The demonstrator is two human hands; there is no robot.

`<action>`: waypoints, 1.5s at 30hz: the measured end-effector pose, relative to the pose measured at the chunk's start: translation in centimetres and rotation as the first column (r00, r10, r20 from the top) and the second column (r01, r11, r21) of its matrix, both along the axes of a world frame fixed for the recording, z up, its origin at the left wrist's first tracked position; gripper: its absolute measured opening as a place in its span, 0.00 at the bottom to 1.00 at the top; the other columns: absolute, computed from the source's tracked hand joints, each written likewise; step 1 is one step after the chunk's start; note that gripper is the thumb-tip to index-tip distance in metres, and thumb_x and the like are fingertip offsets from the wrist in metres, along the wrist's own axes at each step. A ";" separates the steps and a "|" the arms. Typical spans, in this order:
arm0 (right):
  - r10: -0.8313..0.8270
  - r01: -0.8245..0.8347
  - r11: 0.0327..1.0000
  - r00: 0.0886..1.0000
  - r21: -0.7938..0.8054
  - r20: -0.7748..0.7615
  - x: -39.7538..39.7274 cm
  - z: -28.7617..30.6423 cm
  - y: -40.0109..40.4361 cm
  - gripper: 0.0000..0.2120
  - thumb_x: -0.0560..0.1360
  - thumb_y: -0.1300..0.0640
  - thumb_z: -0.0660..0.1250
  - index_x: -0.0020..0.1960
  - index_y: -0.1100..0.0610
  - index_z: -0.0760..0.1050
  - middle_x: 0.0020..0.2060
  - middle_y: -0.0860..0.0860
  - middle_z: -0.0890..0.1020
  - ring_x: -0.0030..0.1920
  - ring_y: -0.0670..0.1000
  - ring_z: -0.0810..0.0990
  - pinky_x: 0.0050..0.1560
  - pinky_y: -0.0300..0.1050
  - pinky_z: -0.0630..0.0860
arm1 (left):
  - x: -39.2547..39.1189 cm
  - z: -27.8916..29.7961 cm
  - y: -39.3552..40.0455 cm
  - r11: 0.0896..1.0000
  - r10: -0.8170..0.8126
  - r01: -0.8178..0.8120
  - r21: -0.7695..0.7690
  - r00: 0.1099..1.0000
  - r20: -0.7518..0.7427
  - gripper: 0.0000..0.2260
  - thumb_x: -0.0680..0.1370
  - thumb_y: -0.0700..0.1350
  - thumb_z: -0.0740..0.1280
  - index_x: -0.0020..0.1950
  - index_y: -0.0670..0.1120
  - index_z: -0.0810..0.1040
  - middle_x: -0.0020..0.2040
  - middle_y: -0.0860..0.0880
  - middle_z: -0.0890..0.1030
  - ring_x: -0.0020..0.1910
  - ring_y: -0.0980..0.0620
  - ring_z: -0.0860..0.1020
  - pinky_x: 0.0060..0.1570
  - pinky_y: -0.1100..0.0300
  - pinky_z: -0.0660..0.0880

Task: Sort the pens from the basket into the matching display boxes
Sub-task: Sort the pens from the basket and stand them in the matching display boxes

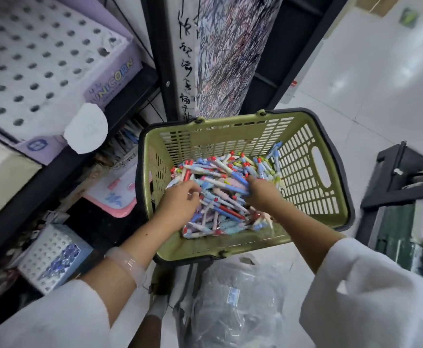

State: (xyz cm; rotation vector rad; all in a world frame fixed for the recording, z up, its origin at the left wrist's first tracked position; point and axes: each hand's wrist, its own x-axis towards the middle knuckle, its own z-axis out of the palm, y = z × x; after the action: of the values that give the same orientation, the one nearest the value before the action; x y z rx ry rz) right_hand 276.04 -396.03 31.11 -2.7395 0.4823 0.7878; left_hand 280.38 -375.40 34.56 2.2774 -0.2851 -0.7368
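Note:
A green plastic basket (303, 156) with a dark rim stands on the floor, holding a heap of several blue, pink, white and red pens (220, 197). Both hands are down in the heap. My left hand (180, 199) rests on the left side of the pile, fingers curled over pens. My right hand (260, 192) digs into the right side, fingertips buried among pens. Whether either hand grips a pen is hidden. A purple display box (42, 71) with rows of empty holes sits on the shelf at upper left. A smaller blue box (52, 257), partly filled with pens, sits lower left.
Dark shelving (120, 106) runs along the left, with a pink tray (115, 197) under it. A scribbled-on pillar (225, 54) rises behind the basket. A clear plastic bag (238, 302) lies on the white floor before the basket. A black rack (401, 182) stands at right.

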 end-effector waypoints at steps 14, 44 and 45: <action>-0.468 0.159 0.317 0.884 0.935 0.008 -6.1 19.5 9.0 0.13 0.76 0.71 0.57 0.59 0.67 0.71 0.46 0.61 0.76 0.46 0.55 0.73 0.49 0.48 0.73 | -7.5 14.0 0.1 0.657 0.079 -0.476 -0.584 0.814 -0.575 0.13 0.76 0.48 0.65 0.60 0.49 0.71 0.46 0.51 0.80 0.42 0.55 0.79 0.40 0.59 0.76; -0.107 -0.120 0.617 0.966 0.778 0.234 -4.3 35.2 29.6 0.11 0.79 0.66 0.58 0.59 0.66 0.73 0.41 0.53 0.76 0.41 0.48 0.73 0.38 0.34 0.70 | -7.0 27.4 24.6 0.145 0.586 -0.831 -0.537 0.510 -0.630 0.05 0.75 0.35 0.63 0.39 0.41 0.74 0.36 0.43 0.79 0.34 0.49 0.81 0.40 0.57 0.79; -0.152 -0.079 0.533 0.971 0.842 0.187 -3.3 35.2 29.9 0.09 0.79 0.66 0.59 0.58 0.62 0.73 0.44 0.54 0.77 0.43 0.48 0.75 0.39 0.34 0.74 | -6.7 27.1 25.3 0.185 0.590 -0.824 -0.535 0.528 -0.610 0.04 0.75 0.34 0.63 0.41 0.39 0.74 0.34 0.43 0.79 0.28 0.51 0.79 0.30 0.62 0.77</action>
State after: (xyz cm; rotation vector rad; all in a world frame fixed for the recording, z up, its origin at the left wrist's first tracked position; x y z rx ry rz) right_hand 272.71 -366.17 66.35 -1.8269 0.0421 0.4645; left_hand 273.69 -350.10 61.68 1.1276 0.5394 -0.2570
